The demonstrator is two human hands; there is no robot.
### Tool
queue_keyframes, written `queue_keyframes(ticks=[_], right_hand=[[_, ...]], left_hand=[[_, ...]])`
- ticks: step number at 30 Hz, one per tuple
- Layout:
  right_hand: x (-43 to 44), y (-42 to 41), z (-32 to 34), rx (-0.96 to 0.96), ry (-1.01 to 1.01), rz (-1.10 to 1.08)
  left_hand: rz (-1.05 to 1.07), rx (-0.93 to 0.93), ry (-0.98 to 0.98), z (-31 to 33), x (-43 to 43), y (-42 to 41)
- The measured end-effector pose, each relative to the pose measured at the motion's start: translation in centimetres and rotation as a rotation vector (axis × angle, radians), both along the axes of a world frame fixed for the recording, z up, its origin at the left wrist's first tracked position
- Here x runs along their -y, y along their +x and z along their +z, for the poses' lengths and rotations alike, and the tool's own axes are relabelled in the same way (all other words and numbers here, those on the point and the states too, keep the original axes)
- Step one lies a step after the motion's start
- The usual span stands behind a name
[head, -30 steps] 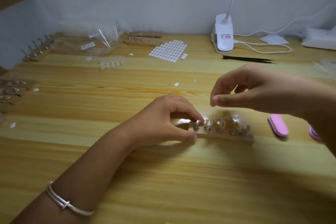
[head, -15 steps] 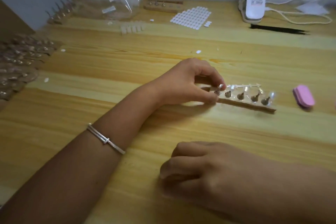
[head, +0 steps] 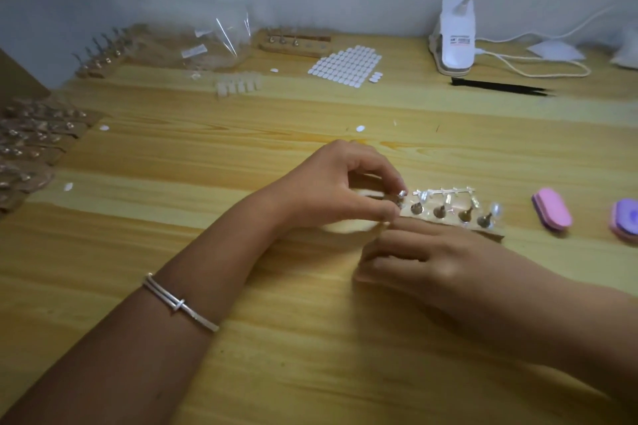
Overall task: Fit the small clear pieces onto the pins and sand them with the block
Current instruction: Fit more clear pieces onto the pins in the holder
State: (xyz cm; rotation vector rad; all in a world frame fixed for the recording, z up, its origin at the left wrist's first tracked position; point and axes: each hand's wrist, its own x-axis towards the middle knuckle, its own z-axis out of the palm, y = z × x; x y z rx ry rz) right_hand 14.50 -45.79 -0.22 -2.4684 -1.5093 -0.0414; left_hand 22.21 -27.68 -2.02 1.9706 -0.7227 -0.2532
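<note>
1. Head view: the job in hand looks like seating a clear piece (head: 496, 209) on the wooden strip (head: 495, 234); steady the strip and press straight down.
2. The left hand (head: 338, 190) pinches the end pin (head: 400, 198) between thumb and forefinger.
3. The right hand (head: 431, 262) lies curled on the counter (head: 310, 373) against the strip's near edge. I cannot tell whether it holds anything.
4. The pink block (head: 551, 209) lies untouched, right of the strip.

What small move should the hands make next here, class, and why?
Probably press down gently at the leftmost pin, which the left hand pinches, to seat whatever small piece is there (too blurred to tell). The right hand lies against the wooden pin strip's near edge and could steady it. The pink sanding block lies untouched to the right, so sanding looks premature.
</note>
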Motion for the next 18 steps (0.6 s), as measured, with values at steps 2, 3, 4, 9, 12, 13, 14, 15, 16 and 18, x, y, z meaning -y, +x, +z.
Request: queue_keyframes(ticks=[2, 3, 4, 9, 12, 13, 14, 15, 16, 18], right_hand=[[0.58, 0.6, 0.16, -0.033, 0.003, -0.037], [0.74, 0.83, 0.21, -0.038, 0.011, -0.049], [0.87, 1.0, 0.18, -0.029, 0.018, -0.055], [1.03, 1.18, -0.15, -0.026, 0.051, -0.078], [1.16, 1.23, -0.01, -0.059, 0.054, -0.112], [1.14, 1.24, -0.01, -0.05, 0.052, -0.109], [1.09, 1.2, 0.0, -0.037, 0.05, -0.109], [1.02, 1.16, -0.01, -0.025, 0.052, -0.112], [0.97, 1.09, -0.01, -0.013, 0.054, -0.117], [0.85, 0.9, 0.06, -0.003, 0.05, -0.126]], left_hand=[[0.016, 0.008, -0.024, -0.16, -0.01, 0.13], [0.024, 0.021, -0.025, -0.22, 0.03, 0.16], [0.029, 0.032, -0.024, -0.29, 0.08, 0.18], [0.031, 0.051, -0.042, -0.7, 0.21, 0.15], [0.027, 0.061, -0.042, -0.71, 0.22, 0.14], [0.027, 0.058, -0.041, -0.68, 0.24, 0.14], [0.027, 0.058, -0.038, -0.64, 0.24, 0.13], [0.028, 0.06, -0.037, -0.62, 0.25, 0.11], [0.028, 0.062, -0.036, -0.59, 0.26, 0.08], [0.028, 0.061, -0.038, -0.55, 0.29, 0.01]])
